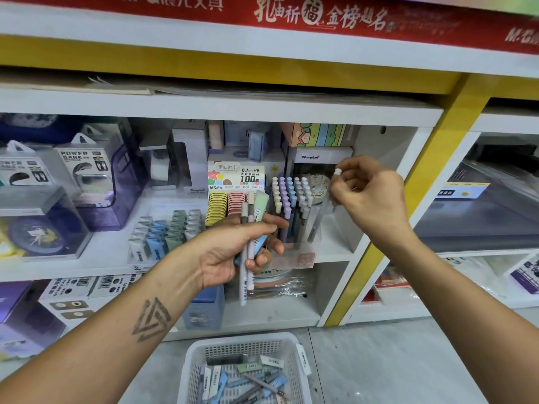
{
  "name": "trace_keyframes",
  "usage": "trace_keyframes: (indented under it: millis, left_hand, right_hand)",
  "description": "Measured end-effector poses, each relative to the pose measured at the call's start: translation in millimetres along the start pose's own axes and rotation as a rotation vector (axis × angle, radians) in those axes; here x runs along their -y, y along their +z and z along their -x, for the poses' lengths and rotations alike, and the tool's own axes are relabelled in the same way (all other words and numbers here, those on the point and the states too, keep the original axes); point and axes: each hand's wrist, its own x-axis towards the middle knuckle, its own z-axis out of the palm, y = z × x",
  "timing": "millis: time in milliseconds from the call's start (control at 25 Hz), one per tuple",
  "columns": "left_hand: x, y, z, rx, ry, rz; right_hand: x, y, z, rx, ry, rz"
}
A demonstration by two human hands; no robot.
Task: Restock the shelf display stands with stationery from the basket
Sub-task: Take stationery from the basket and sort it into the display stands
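Note:
My left hand (233, 252) grips a bundle of stationery (249, 228): pale pens, a green eraser pack and a blue one, held upright in front of the middle shelf. My right hand (367, 196) is raised to the right of the clear pen display stand (291, 208) and pinches a pen with a white cap (337, 172) over the stand's right side; the pen's body is blurred. The stand holds rows of pastel-capped pens. A white mesh basket (192, 363) sits on the floor below, with several pens and eraser packs inside.
On the same shelf stand a lead-refill display (230, 196) with yellow and pink cases and a stand of grey, blue and green eraser packs (163, 234). Power bank boxes (84, 167) and clock boxes sit left. A yellow shelf post (408, 217) rises right of the bay.

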Motion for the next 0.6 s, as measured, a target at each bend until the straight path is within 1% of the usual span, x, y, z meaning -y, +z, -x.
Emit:
trace_keyframes:
  millis: [80,120,240,320,400,520,600]
  left_hand:
    - [0.8,0.4,-0.7,-0.004,0.001,-0.001]
    - [1.2,0.7,-1.0,-0.006,0.001,0.000]
    - [2.4,1.5,-1.0,-0.003,0.001,0.003]
    - [3.1,1.6,-0.6,0.003,0.000,0.007]
    - [3.3,1.1,-0.4,0.007,-0.001,0.005]
    - [3.4,1.1,-0.4,0.013,-0.010,0.000]
    - [3.8,1.3,-0.3,0.025,-0.010,-0.008]
  right_hand:
    - [-2.2,-1.4,-2.6,-0.061,-0.065,0.026]
    - [-3.5,-0.2,-1.0,-0.046,-0.096,0.077]
    - [-13.2,10.1,10.8,0.088,-0.158,0.267]
    - [-17.5,14.5,17.1,0.160,-0.205,0.338]
    - [-17.3,13.9,17.4,0.186,-0.248,0.346]
    - [-16.6,11.1,16.7,0.162,-0.304,0.377]
    - [-19.0,11.1,17.6,0.194,-0.274,0.372]
